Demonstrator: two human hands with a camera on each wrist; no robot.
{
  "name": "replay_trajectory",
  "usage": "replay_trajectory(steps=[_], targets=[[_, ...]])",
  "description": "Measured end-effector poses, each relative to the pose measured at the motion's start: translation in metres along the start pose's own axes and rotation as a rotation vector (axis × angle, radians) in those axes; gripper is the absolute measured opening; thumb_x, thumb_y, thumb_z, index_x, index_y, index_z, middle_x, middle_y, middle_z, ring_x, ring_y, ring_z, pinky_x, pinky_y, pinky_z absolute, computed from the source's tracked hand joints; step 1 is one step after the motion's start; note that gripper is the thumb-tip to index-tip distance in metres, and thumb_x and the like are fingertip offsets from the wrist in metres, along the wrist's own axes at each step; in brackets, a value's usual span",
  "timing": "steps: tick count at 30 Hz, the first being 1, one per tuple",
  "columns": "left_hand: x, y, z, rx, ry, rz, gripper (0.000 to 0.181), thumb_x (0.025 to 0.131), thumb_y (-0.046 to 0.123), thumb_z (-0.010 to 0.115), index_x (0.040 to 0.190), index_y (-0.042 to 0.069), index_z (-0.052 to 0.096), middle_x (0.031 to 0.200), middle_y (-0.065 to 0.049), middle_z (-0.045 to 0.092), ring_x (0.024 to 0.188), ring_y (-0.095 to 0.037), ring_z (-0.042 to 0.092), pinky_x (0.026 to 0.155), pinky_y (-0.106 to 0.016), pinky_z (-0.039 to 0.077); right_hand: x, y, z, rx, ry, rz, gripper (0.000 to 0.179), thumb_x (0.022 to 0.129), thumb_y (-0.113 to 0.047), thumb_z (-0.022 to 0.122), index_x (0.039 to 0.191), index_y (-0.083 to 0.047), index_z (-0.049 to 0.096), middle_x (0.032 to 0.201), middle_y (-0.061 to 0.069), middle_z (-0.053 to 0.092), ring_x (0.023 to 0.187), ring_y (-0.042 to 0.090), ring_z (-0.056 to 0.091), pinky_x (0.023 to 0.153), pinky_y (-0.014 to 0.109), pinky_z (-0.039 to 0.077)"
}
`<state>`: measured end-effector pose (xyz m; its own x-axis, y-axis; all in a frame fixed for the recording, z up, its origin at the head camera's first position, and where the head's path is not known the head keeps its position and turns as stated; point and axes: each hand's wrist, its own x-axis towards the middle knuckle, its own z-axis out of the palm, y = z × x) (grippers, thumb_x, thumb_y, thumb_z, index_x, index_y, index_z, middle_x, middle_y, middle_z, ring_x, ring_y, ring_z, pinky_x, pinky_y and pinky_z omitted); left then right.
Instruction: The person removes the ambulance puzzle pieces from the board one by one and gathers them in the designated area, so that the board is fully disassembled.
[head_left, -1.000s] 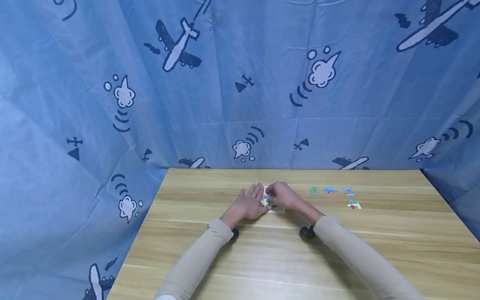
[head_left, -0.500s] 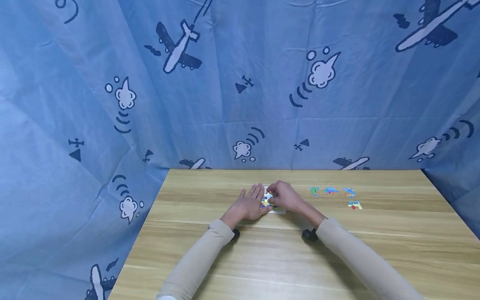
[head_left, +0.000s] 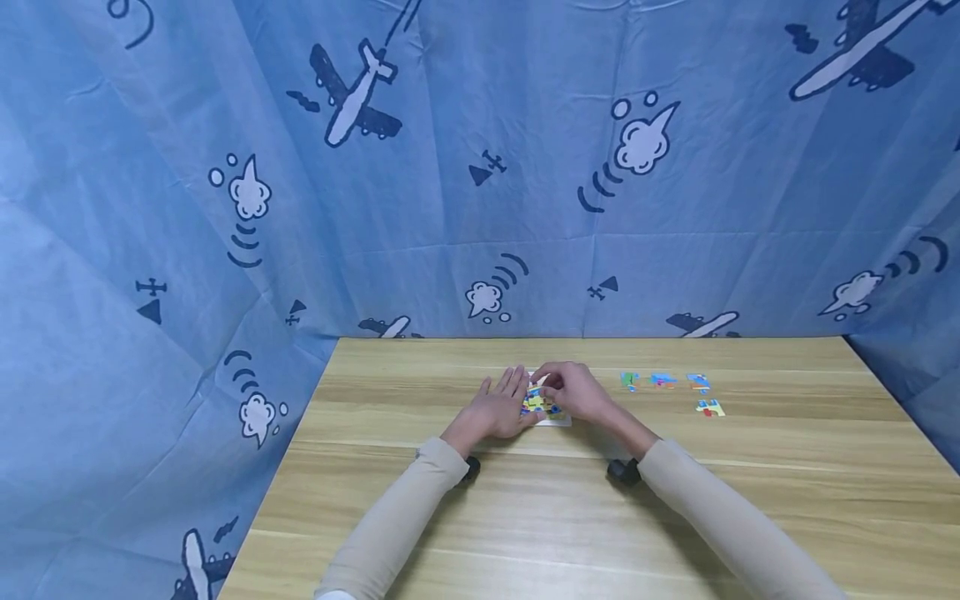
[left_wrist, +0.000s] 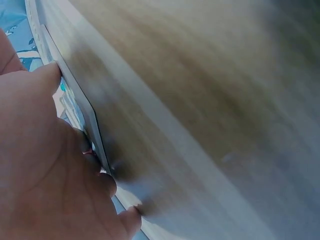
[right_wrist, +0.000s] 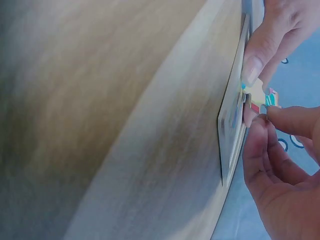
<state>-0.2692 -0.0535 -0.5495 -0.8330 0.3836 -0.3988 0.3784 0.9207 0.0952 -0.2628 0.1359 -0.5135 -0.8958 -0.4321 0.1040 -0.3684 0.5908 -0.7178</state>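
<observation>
A small jigsaw puzzle in a white-edged board [head_left: 564, 422] lies on the table under both hands. My left hand [head_left: 495, 413] lies over its left side, fingers stretched out, with the thumb along the near part. In the left wrist view, the left fingertips rest right at the board's edge. My right hand [head_left: 579, 394] is curled above the right part of the board. The right wrist view has its thumb and forefinger pinching a yellow, red and teal puzzle piece [right_wrist: 257, 95], tilted up off the board. The fingers partly hide the puzzle's picture.
Loose puzzle pieces lie right of the board: a green one [head_left: 629, 381], a blue one [head_left: 662, 380], another blue one [head_left: 698, 382] and a yellow one [head_left: 709, 408] nearer the front. A blue airplane-print curtain [head_left: 525, 208] stands behind the wooden table [head_left: 540, 517].
My right hand has shifted slightly to the right, its fingers changing pose over the board, and more of the puzzle's picture shows below them. My left hand has stayed in place.
</observation>
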Motion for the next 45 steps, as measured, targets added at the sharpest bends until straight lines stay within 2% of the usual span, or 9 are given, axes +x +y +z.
replay_trajectory(steps=[5,9,13,17,22,27,35,41,45], targets=[[0.000,0.000,-0.001,-0.001,0.003,-0.006,0.091,0.105,0.073,0.027,0.170,0.018,-0.006,0.178,0.002,-0.015,0.166,-0.016,-0.012,0.137,-0.052,0.001,-0.002,-0.001,0.000,0.011,0.024,-0.025,0.025,0.094,0.002,0.071,0.118,-0.001,0.077,0.096,0.015,0.081,0.087,0.024,0.077,0.081,0.041,0.065],[0.001,0.001,-0.001,0.003,0.007,-0.005,0.092,0.105,0.073,0.027,0.170,0.016,-0.005,0.178,0.001,-0.014,0.166,-0.018,-0.011,0.137,-0.052,0.001,-0.005,-0.001,-0.001,0.053,0.043,0.033,0.023,0.093,0.000,0.073,0.116,0.002,0.075,0.094,0.014,0.080,0.086,0.022,0.076,0.079,0.037,0.065],[0.001,0.001,0.000,-0.006,0.012,-0.005,0.092,0.105,0.073,0.027,0.170,0.016,-0.004,0.178,0.001,-0.014,0.166,-0.018,-0.010,0.137,-0.052,0.001,-0.007,0.003,-0.003,0.111,0.048,0.088,0.013,0.095,-0.002,0.072,0.107,0.002,0.076,0.094,0.015,0.079,0.081,0.018,0.075,0.073,0.030,0.064],[-0.001,0.001,-0.001,-0.012,0.013,-0.005,0.092,0.105,0.073,0.027,0.170,0.017,-0.006,0.178,0.002,-0.015,0.166,-0.017,-0.011,0.137,-0.051,0.000,-0.011,0.006,-0.008,0.163,0.044,0.124,0.010,0.096,-0.003,0.073,0.103,0.001,0.079,0.100,0.016,0.080,0.080,0.017,0.076,0.070,0.026,0.065],[-0.003,0.001,-0.003,-0.015,0.016,0.001,0.092,0.106,0.072,0.027,0.169,0.016,-0.007,0.178,0.001,-0.015,0.166,-0.017,-0.011,0.137,-0.052,0.000,-0.019,0.009,-0.017,0.181,0.051,0.128,0.010,0.096,-0.003,0.073,0.103,-0.001,0.081,0.106,0.018,0.080,0.082,0.018,0.077,0.070,0.026,0.065],[-0.004,0.002,-0.003,-0.022,0.009,-0.002,0.092,0.106,0.072,0.028,0.169,0.016,-0.009,0.177,0.002,-0.018,0.166,-0.017,-0.013,0.137,-0.051,-0.002,-0.026,0.014,-0.027,0.183,0.074,0.114,0.010,0.095,-0.004,0.076,0.102,0.000,0.082,0.103,0.020,0.080,0.079,0.015,0.077,0.069,0.025,0.064],[-0.006,0.002,-0.002,-0.036,0.008,-0.003,0.092,0.105,0.073,0.026,0.169,0.018,-0.009,0.176,0.003,-0.020,0.165,-0.016,-0.014,0.136,-0.051,-0.004,-0.038,0.021,-0.047,0.216,0.100,0.154,0.011,0.096,-0.005,0.075,0.102,0.003,0.079,0.100,0.021,0.080,0.076,0.020,0.078,0.069,0.037,0.066],[-0.007,0.002,-0.002,-0.055,0.011,0.009,0.091,0.106,0.072,0.027,0.169,0.018,-0.009,0.176,0.003,-0.020,0.165,-0.015,-0.015,0.136,-0.051,-0.005,-0.049,0.029,-0.062,0.245,0.106,0.168,0.015,0.096,-0.003,0.073,0.106,0.009,0.076,0.097,0.024,0.080,0.075,0.021,0.078,0.071,0.036,0.067],[-0.006,0.002,-0.002,-0.060,0.010,0.005,0.091,0.106,0.072,0.028,0.169,0.017,-0.008,0.177,0.004,-0.019,0.165,-0.015,-0.014,0.136,-0.050,-0.006,-0.060,0.033,-0.075,0.229,0.113,0.189,0.019,0.097,-0.007,0.074,0.108,0.008,0.077,0.093,0.022,0.080,0.076,0.020,0.078,0.072,0.037,0.067]])
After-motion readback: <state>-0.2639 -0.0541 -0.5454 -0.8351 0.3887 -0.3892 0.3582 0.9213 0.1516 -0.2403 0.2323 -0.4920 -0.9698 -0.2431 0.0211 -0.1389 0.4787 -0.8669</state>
